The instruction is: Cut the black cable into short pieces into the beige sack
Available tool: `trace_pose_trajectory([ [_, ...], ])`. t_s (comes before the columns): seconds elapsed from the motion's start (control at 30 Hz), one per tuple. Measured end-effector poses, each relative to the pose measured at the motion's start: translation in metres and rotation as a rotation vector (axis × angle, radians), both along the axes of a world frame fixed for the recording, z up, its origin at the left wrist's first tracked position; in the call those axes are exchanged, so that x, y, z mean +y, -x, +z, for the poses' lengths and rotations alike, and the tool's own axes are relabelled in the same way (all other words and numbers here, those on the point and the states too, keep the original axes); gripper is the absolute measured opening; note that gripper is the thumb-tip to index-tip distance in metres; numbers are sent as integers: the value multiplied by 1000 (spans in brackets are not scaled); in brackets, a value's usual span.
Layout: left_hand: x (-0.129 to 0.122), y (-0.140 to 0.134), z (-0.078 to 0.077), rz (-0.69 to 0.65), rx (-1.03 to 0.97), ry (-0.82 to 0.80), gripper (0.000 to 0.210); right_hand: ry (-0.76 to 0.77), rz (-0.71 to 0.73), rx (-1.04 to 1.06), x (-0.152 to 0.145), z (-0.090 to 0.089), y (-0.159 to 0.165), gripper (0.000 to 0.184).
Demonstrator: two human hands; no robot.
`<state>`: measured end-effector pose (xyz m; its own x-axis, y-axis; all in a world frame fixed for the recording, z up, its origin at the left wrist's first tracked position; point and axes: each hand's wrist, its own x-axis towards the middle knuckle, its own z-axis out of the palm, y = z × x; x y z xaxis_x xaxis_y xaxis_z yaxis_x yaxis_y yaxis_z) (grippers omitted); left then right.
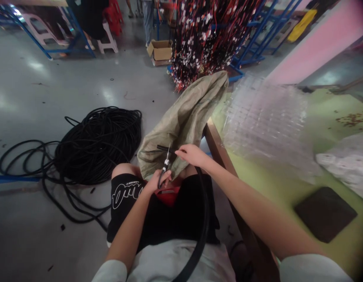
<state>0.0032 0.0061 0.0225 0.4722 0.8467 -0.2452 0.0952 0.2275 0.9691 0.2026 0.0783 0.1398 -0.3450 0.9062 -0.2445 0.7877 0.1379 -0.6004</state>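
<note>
My left hand (160, 180) is closed around the dark handles of a pair of scissors (166, 162), whose blades point up and away from me. My right hand (193, 155) pinches a black tube (204, 211) near its end. That end pokes out to the left of my fingers, where the scissor blades cross it; whether they touch cannot be made out. From my right hand the tube curves down over my lap. Behind both hands an olive woven sack (181, 113) lies against my knees with its mouth toward me.
A big coil of black tubing (99, 145) lies on the floor at left. To the right, a green-topped table (258, 203) bears clear plastic trays (266, 121) and a dark square pad (325, 214). Bundled wires (205, 35) hang ahead near a cardboard box (160, 51); people sit further back.
</note>
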Motion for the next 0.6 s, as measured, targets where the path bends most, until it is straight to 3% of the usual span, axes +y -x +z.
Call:
trace_pose_trajectory([
  [0.2, 0, 1, 1, -76, -139, 40, 46, -135, -40, 50, -3, 2, 5, 17],
  [0.47, 0, -1, -13, 39, -1, 55, 52, -143, -72, -15, -4, 0, 3, 13],
  [0.6, 3, 4, -18, -18, -7, 83, 51, -103, -24, -19, -6, -3, 4, 19],
])
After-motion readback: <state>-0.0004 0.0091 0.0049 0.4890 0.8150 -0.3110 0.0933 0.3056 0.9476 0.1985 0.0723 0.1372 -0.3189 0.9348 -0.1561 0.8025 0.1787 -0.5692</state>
